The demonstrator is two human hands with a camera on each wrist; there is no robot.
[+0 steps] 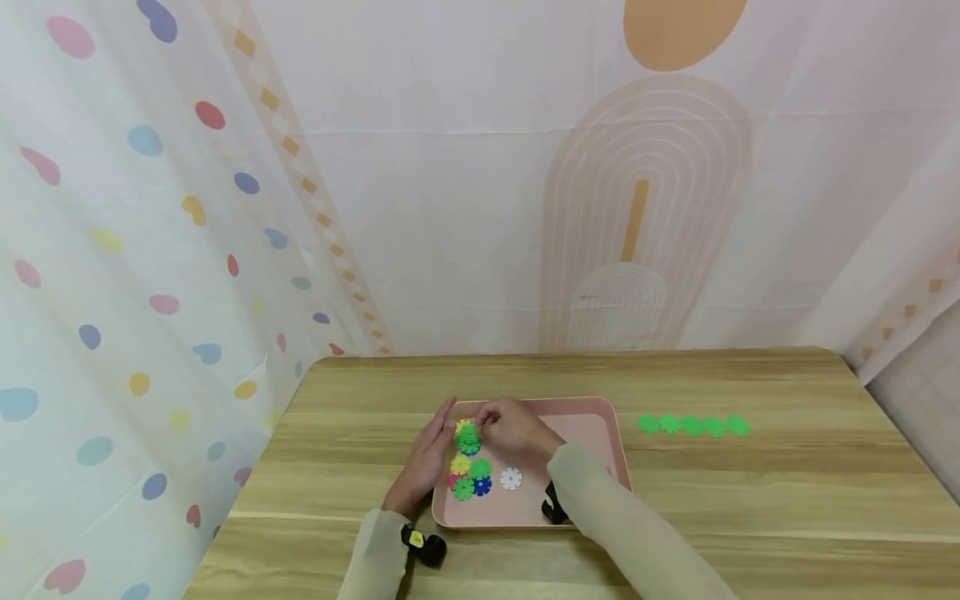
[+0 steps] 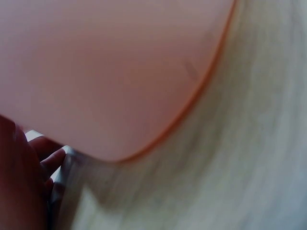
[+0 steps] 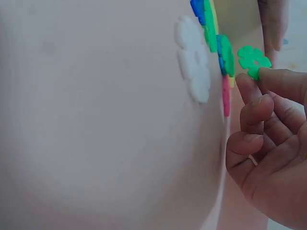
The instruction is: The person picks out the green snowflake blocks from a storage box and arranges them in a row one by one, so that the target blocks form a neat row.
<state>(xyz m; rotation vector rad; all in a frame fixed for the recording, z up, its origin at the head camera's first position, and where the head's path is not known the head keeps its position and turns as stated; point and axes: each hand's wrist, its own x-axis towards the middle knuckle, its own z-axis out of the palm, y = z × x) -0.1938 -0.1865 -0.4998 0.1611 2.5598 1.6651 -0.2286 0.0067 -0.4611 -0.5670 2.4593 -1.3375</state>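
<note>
My right hand (image 1: 516, 427) pinches a green snowflake disc (image 3: 253, 61) between thumb and index finger, above the left part of the pink tray (image 1: 562, 407). In the right wrist view the other fingers of that hand (image 3: 276, 139) are curled. My left hand (image 1: 426, 463) rests along the tray's left rim with its fingers extended. Beside it in the tray lie several discs: yellow (image 1: 460, 464), green (image 1: 463, 488) and blue (image 1: 482, 486), partly overlapping, with a bit of pink below. A white disc (image 1: 511, 478) lies apart, to their right.
On the wooden table (image 1: 750, 500), right of the tray, several green discs (image 1: 692, 426) form a row. A patterned curtain (image 1: 450, 208) hangs behind the table and along its left side. The left wrist view is blurred and shows mostly the tray's corner (image 2: 120, 96).
</note>
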